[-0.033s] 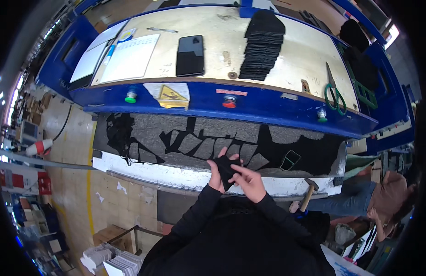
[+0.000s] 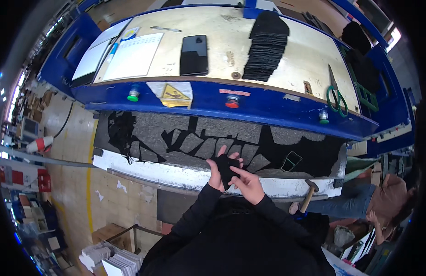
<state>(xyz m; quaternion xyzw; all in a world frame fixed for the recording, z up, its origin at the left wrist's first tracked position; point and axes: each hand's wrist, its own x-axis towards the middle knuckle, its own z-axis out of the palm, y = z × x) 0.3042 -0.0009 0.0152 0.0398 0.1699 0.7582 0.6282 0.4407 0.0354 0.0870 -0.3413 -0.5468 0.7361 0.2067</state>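
Note:
My left hand (image 2: 214,176) holds a small stack of black cut pieces (image 2: 226,171), fabric or leather, across its palm, with the fingers reaching out behind it. On the near right edge of the stack, my right hand (image 2: 248,185) has its fingertips pinched together. How many pieces there are I cannot tell. Below both hands lies a dark sheet of black material (image 2: 309,154) with cut-out gaps, spread over the grey cutting bed. A metal-edged cutting die (image 2: 291,160) rests on that sheet to the right.
On the pale machine top stand a tall stack of black cut pieces (image 2: 266,48), a phone (image 2: 194,55), paper (image 2: 134,55) and green-handled scissors (image 2: 336,94). A hammer (image 2: 309,194) lies at the bed's right front edge. Another person (image 2: 387,198) is at the right.
The view has shifted slightly, so the machine top sits a little further right. My hands stay on the black pieces, nearly unmoved.

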